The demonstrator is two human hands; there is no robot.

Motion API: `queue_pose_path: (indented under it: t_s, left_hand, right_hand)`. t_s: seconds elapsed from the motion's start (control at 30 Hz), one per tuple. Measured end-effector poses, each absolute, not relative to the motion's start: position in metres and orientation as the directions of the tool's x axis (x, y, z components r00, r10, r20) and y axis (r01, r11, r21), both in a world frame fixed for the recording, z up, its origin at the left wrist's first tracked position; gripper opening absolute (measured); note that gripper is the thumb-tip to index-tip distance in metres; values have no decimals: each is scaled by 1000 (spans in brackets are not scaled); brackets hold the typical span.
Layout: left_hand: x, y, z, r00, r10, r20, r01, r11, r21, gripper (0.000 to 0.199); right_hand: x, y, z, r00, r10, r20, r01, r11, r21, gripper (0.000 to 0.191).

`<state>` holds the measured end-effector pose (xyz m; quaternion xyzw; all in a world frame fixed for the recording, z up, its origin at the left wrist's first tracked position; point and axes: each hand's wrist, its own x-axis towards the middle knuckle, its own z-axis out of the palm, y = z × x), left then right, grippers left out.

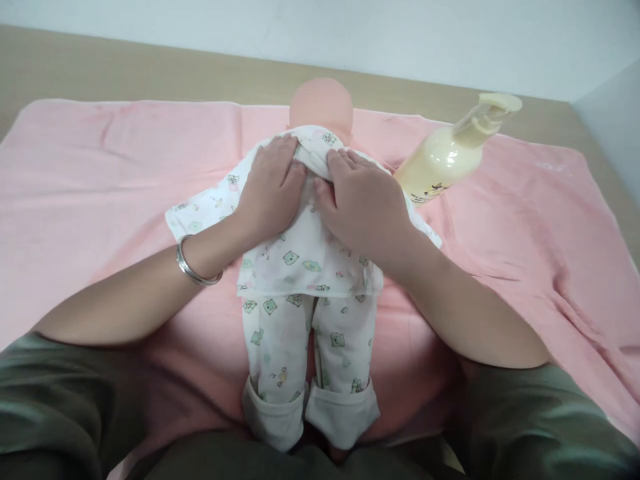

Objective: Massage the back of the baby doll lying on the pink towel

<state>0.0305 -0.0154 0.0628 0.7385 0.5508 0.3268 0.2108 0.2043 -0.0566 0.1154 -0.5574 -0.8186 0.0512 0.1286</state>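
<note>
A baby doll [323, 107] lies on the pink blanket with its bald head pointing away from me and its face out of sight. It wears a white printed top [310, 263] and matching trousers [280, 340] with turned-up cuffs. My left hand [275, 183] rests flat on the upper left of the top, fingers stretched toward the collar. On the upper right, my right hand [367, 203] lies the same way, its fingertips at the collar fold. Both thumbs point toward each other, slightly apart. Neither hand appears to grip the cloth.
A pale yellow pump bottle [445, 160] stands just right of the doll, close to its sleeve. Beneath everything spreads a creased pink blanket [520, 267] on a wooden tabletop [150, 70]. A white wall [350, 30] rises behind. A silver bangle [187, 263] circles my left wrist.
</note>
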Motion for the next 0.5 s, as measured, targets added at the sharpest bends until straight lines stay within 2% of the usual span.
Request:
queue_pose_path:
  t_s: [0.1,0.17,0.27,0.43,0.5]
  left_hand:
    - [41,-35,64,129,970,206,708,-235,666,64]
    - [45,-45,64,159,951,265,681,-300,668,66]
    - [45,-47,59,168,932,320,611,-353,708,55]
    - [36,-25,58,91,952,292,579,-289,762,52]
    - [34,-18,59,92,949,300,576,-296,762,44]
  right_hand:
    - [210,-39,114,-331,931,156,877,364,-312,51]
    - [214,-30,110,-327,931,162,871,364,-330,54]
    - [215,-25,105,-326,933,150,885,357,-297,58]
    - [207,-39,108,-325,936,134,900,350,-259,63]
    - [203,-47,112,-330,939,94,909,343,-235,65]
